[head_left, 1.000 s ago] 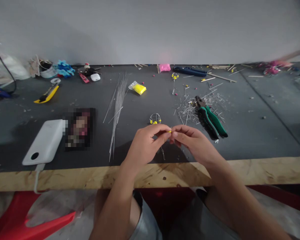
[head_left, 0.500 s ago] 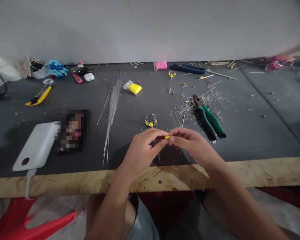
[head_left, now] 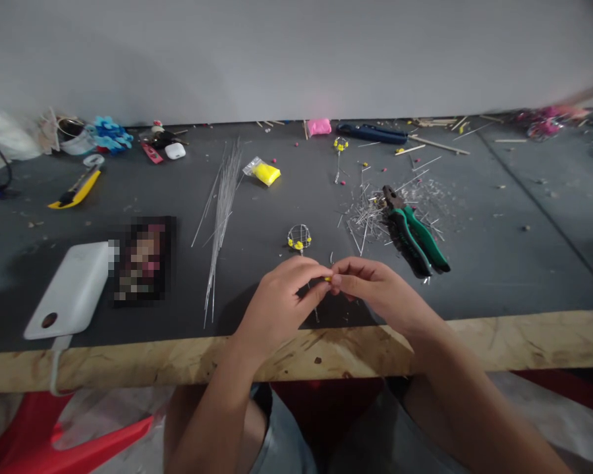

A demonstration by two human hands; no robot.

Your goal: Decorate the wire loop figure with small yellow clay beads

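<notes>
Between the fingertips of my left hand (head_left: 286,289) and my right hand (head_left: 370,283) is a small lump of yellow clay (head_left: 328,278), mostly covered by the fingers. Both hands are closed in a pinch and meet just above the table. Behind my left hand lies a wire piece with a round mesh head (head_left: 299,236) edged with yellow bits; its twisted stem runs under the fingers. A similar wire piece with yellow bits (head_left: 340,145) lies farther back. An open-topped plastic packet of yellow clay (head_left: 267,174) rests beyond my left hand.
Green-handled pliers (head_left: 412,237) lie on scattered wire clippings (head_left: 366,214) at right. A bundle of thin wires (head_left: 222,210) stretches along the left. Farther left are a white power bank (head_left: 72,286), a blurred dark object (head_left: 145,260) and a yellow cutter (head_left: 82,189). Pink clay (head_left: 319,126) sits by the wall.
My hands have shifted slightly down, and the fingers have closed further over the yellow clay, so less of it shows. The things on the table stay in place.
</notes>
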